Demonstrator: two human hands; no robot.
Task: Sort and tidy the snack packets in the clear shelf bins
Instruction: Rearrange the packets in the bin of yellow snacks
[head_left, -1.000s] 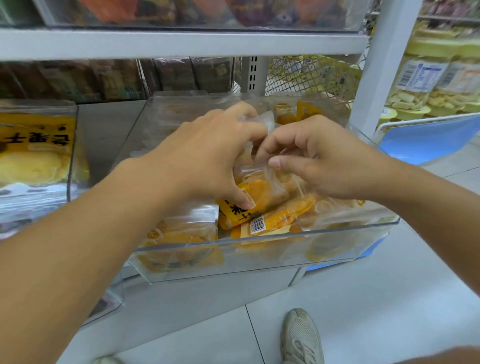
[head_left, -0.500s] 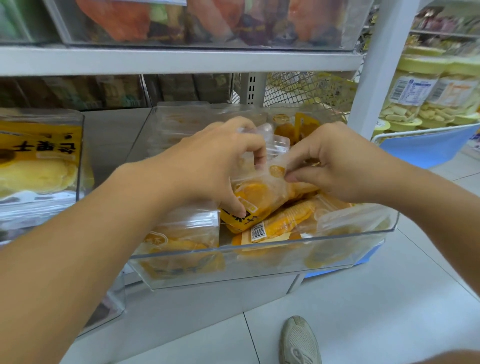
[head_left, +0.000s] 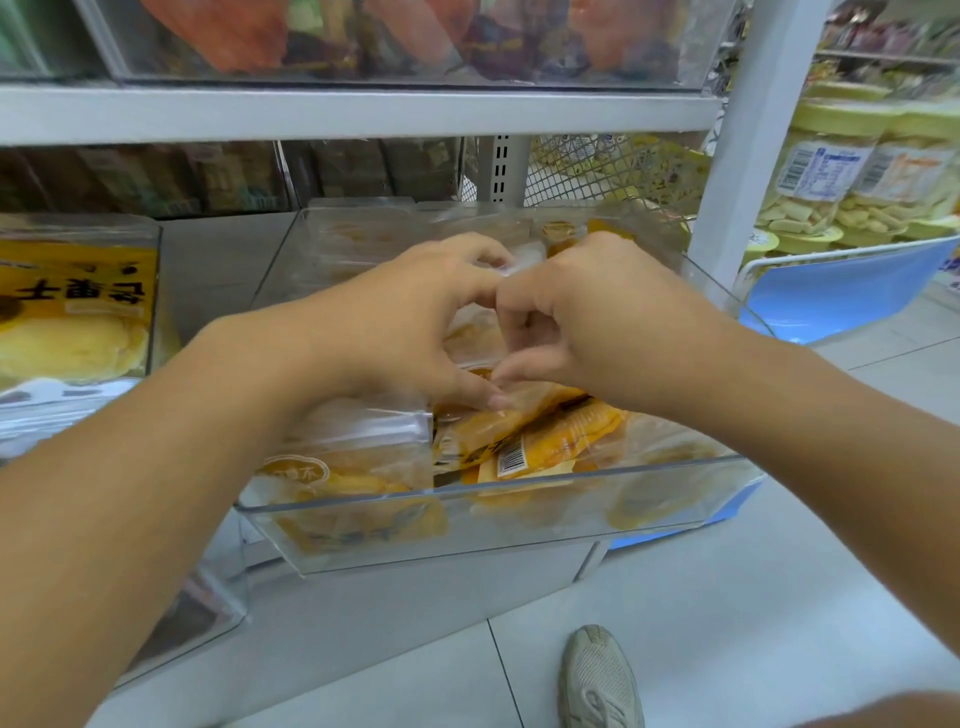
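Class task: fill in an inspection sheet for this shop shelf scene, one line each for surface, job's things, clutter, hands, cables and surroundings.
Surface: grey metal shelf carrying bins.
Job's things: clear plastic bin of orange-and-clear snack packets, some lying askew.
Clutter: nothing seen.
Hands: left hand and right hand both inside the bin, fingers curled on packets.
Cables: nothing seen.
Surroundings: neighbouring clear bin with yellow packets; yellow-lidded clear jars; beige shoe on the pale tiled floor.

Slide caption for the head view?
Both hands, left and right, grip snack packets inside a clear shelf bin.

Shop: stocked shelf (head_left: 353, 111), snack jars (head_left: 852, 171).
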